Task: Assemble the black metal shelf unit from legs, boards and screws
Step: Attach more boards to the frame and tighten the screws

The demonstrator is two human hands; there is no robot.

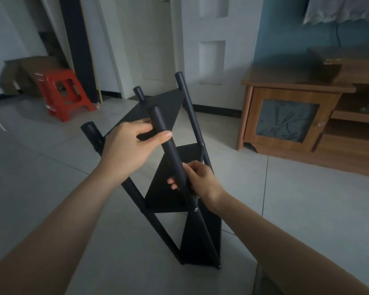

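The black metal shelf unit [168, 192] stands tilted on the tiled floor, its lower end near me and its upper end leaning away. Several round black legs run its length, with three flat black boards between them. My left hand [130, 147] grips the near leg [159, 122] close to its top, thumb across the tube and fingers behind it against the top board [158, 107]. My right hand [197, 179] grips the same leg lower down, beside the middle board [166, 194]. A silver screw head [195, 209] shows on the leg just below my right hand.
A red plastic stool [64, 93] and a cardboard box [28, 73] stand at the back left. A white door [213, 52] is behind the shelf. A wooden cabinet [294, 118] fills the right side. Grey floor tiles [51, 167] surround the shelf.
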